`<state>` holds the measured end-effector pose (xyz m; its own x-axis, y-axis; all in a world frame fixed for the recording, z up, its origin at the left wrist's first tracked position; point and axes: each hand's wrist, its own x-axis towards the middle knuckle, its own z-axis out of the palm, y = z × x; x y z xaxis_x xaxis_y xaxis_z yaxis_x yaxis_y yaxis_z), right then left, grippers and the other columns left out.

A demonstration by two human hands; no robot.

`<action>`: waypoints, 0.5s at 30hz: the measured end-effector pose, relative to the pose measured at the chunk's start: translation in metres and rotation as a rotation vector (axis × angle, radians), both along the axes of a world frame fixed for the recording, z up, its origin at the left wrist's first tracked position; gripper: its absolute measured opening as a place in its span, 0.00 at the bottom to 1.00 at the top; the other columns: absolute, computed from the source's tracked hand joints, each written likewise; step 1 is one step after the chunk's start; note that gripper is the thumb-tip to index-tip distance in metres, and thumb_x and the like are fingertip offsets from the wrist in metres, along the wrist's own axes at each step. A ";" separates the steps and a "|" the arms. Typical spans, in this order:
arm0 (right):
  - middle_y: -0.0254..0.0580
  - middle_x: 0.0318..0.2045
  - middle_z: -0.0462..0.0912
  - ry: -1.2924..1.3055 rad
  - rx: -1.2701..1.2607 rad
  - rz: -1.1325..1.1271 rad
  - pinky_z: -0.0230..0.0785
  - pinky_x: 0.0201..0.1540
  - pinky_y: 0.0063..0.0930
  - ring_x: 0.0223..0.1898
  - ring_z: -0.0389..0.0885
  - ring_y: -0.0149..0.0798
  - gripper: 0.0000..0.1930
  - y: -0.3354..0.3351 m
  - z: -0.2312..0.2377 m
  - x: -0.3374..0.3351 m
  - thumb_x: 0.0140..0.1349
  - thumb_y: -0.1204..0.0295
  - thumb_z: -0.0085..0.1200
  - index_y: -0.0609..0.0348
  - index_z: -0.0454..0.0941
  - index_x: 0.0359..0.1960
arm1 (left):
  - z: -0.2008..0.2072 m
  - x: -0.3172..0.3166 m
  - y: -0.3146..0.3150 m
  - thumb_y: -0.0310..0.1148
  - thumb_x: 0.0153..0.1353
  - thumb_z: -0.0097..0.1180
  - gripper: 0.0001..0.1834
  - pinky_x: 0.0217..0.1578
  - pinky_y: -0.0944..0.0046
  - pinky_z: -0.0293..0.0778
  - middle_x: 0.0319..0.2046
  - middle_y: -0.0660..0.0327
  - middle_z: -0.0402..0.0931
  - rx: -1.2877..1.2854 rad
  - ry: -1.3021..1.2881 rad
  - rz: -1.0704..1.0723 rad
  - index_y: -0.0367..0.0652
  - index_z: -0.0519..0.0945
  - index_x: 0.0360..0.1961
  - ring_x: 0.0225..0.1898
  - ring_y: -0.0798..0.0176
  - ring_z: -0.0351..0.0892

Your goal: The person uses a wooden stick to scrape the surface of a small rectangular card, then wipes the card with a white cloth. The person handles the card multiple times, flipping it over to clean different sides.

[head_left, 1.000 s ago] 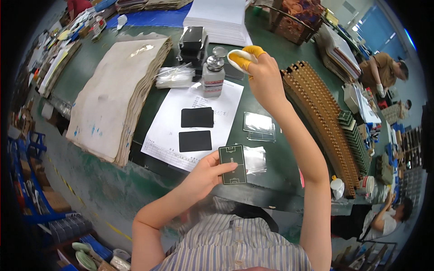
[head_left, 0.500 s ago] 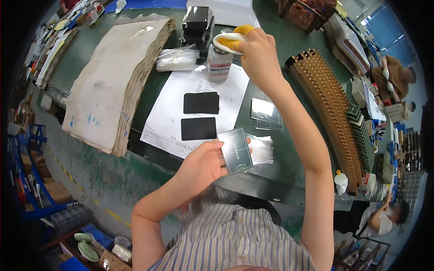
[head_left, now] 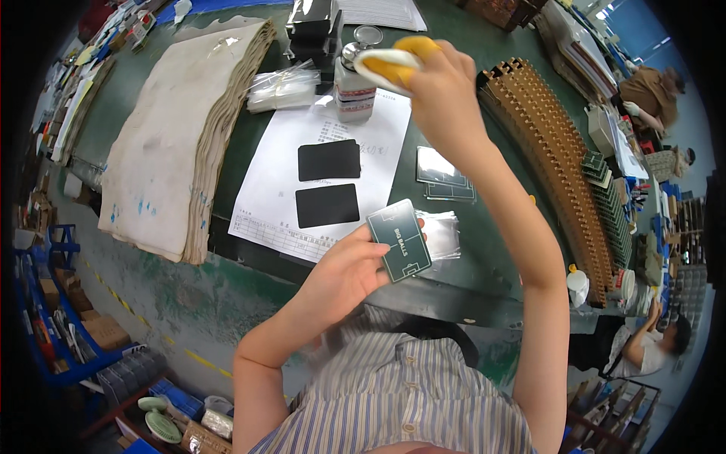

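Note:
My left hand, fingers closed round its edges, holds a dark green card printed with white pitch lines, above the table's near edge. In my right hand, which wears yellow finger covers, is a folded white cloth, slightly blurred. It is just right of the metal top of a solvent-type bottle. Two black cards or small stacks lie on a printed paper sheet. Green cards rest under my right forearm, and a pile of clear plastic sleeves lies behind the held card.
A thick stack of worn boards fills the table's left. Clear bags and a black wrapped stack stand behind. On the right runs a long brown slotted rack, with a small white bottle near it. Other people work farther right.
My right hand with the cloth has come away from the bottle's top, toward the right, uncovering its metal lid. The card in my left hand has turned slightly. The whole view has shifted a little.

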<state>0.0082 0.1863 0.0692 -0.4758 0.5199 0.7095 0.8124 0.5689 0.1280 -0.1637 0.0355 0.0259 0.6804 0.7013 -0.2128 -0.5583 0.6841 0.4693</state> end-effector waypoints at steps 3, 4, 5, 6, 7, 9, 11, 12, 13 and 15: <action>0.40 0.40 0.79 0.078 -0.053 0.080 0.57 0.46 0.39 0.44 0.72 0.44 0.08 -0.068 0.013 0.024 0.46 0.73 0.57 0.55 0.82 0.30 | -0.003 0.005 0.001 0.29 0.63 0.40 0.27 0.62 0.55 0.59 0.61 0.48 0.61 -0.022 -0.046 -0.022 0.34 0.56 0.64 0.63 0.54 0.63; 0.39 0.40 0.79 0.086 -0.075 0.131 0.58 0.45 0.40 0.44 0.72 0.45 0.07 -0.089 0.010 0.029 0.44 0.71 0.58 0.55 0.81 0.28 | -0.007 0.002 0.001 0.29 0.64 0.40 0.26 0.62 0.55 0.60 0.61 0.49 0.62 -0.030 -0.048 -0.013 0.34 0.57 0.63 0.62 0.55 0.63; 0.40 0.41 0.80 0.054 -0.120 0.170 0.58 0.43 0.41 0.42 0.73 0.46 0.08 -0.112 0.007 0.037 0.38 0.68 0.60 0.52 0.80 0.24 | -0.010 0.001 0.002 0.29 0.64 0.40 0.26 0.62 0.55 0.60 0.61 0.50 0.63 -0.038 -0.055 -0.011 0.34 0.58 0.63 0.62 0.55 0.64; 0.40 0.41 0.80 0.086 -0.196 0.212 0.58 0.42 0.42 0.42 0.74 0.44 0.11 -0.134 0.003 0.043 0.33 0.65 0.61 0.52 0.78 0.22 | -0.011 0.000 0.001 0.29 0.65 0.40 0.25 0.62 0.55 0.60 0.60 0.51 0.63 -0.050 -0.055 0.001 0.35 0.58 0.63 0.62 0.56 0.64; 0.38 0.41 0.80 0.000 -0.199 0.222 0.58 0.42 0.40 0.42 0.74 0.42 0.11 -0.151 0.000 0.046 0.33 0.64 0.61 0.53 0.77 0.20 | -0.013 0.001 0.001 0.30 0.65 0.40 0.24 0.61 0.55 0.61 0.60 0.52 0.64 -0.062 -0.053 0.008 0.35 0.59 0.62 0.62 0.56 0.64; 0.32 0.42 0.80 -0.084 -0.235 0.251 0.58 0.42 0.36 0.44 0.73 0.38 0.10 -0.182 -0.009 0.053 0.33 0.65 0.61 0.52 0.75 0.18 | -0.012 0.007 0.002 0.30 0.66 0.39 0.23 0.61 0.56 0.61 0.60 0.54 0.65 -0.072 -0.052 -0.003 0.35 0.60 0.62 0.61 0.57 0.65; 0.30 0.42 0.79 -0.062 -0.288 0.247 0.58 0.43 0.33 0.45 0.72 0.37 0.09 -0.196 -0.018 0.058 0.34 0.66 0.61 0.50 0.75 0.18 | -0.010 0.014 0.005 0.30 0.66 0.39 0.23 0.61 0.56 0.62 0.60 0.55 0.65 -0.066 -0.045 -0.033 0.36 0.60 0.62 0.61 0.58 0.65; 0.29 0.42 0.79 -0.087 -0.309 0.244 0.58 0.43 0.33 0.45 0.71 0.36 0.08 -0.199 -0.019 0.060 0.34 0.67 0.61 0.50 0.75 0.18 | -0.010 0.017 0.004 0.29 0.67 0.39 0.23 0.60 0.55 0.62 0.60 0.54 0.65 -0.075 -0.047 -0.047 0.36 0.60 0.62 0.61 0.58 0.65; 0.29 0.42 0.79 -0.108 -0.324 0.246 0.58 0.44 0.33 0.45 0.71 0.36 0.08 -0.200 -0.020 0.062 0.34 0.67 0.61 0.49 0.75 0.18 | -0.010 0.020 0.004 0.29 0.67 0.38 0.23 0.60 0.55 0.63 0.60 0.54 0.65 -0.086 -0.043 -0.054 0.36 0.60 0.62 0.61 0.57 0.66; 0.28 0.42 0.79 -0.130 -0.346 0.252 0.57 0.44 0.32 0.45 0.70 0.36 0.08 -0.203 -0.023 0.064 0.34 0.67 0.61 0.49 0.76 0.18 | -0.010 0.024 0.000 0.29 0.67 0.38 0.22 0.60 0.54 0.64 0.60 0.53 0.65 -0.108 -0.035 -0.069 0.35 0.60 0.62 0.61 0.56 0.66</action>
